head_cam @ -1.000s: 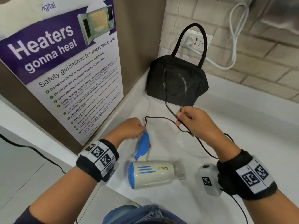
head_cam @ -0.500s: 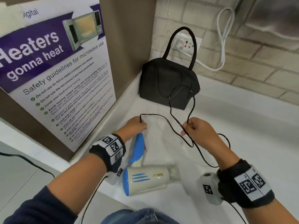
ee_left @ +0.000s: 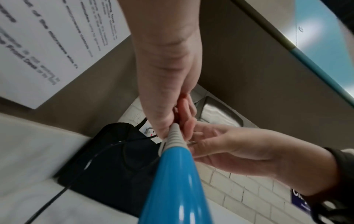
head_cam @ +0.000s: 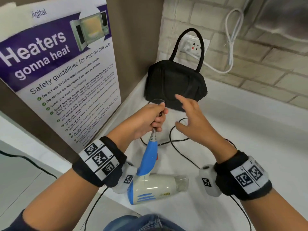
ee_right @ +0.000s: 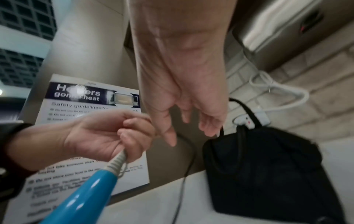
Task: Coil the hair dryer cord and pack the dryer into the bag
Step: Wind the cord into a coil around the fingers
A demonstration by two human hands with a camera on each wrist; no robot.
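A cream hair dryer (head_cam: 155,189) with a blue handle (head_cam: 149,157) lies on the white counter (head_cam: 241,130). My left hand (head_cam: 150,120) grips the black cord (head_cam: 171,140) just above the ribbed strain relief (ee_left: 174,136) at the handle's end, with a small loop showing above the fist. My right hand (head_cam: 193,117) hovers beside it, fingers spread and holding nothing. Loose cord trails over the counter under both hands. The black bag (head_cam: 175,84) with its handles up stands behind them in the corner.
A microwave safety poster (head_cam: 55,67) covers the brown panel on the left. On the brick wall behind the bag sit a wall socket (head_cam: 193,45) and a white cable (head_cam: 231,47). A steel appliance (ee_right: 287,27) hangs at the upper right.
My right hand carried the cord over to the left hand and let go of it; its fingers are now spread. The left hand has risen and now grips the gathered cord at the handle's end.
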